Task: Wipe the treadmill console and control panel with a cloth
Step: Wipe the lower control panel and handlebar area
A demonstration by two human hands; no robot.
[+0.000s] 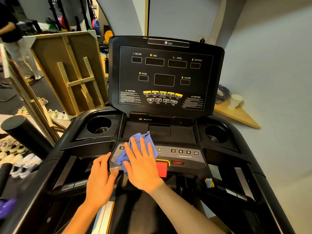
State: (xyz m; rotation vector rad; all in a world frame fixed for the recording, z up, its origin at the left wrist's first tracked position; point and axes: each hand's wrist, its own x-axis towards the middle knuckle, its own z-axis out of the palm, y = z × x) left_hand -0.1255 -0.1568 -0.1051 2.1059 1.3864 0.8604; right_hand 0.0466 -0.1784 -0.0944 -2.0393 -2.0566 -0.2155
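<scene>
The black treadmill console stands upright ahead, its display windows dark. Below it runs the grey control panel with numbered buttons and a red stop key. A crumpled blue cloth lies on the panel's left half. My right hand presses flat on the cloth, fingers spread. My left hand rests on the panel's left lower edge, fingers curled around it, touching the cloth's corner.
Cup holders sit on both sides of the tray. A wooden frame leans at the left, with shoes on the floor and a black roller. A paper cup stands on a wooden shelf at the right.
</scene>
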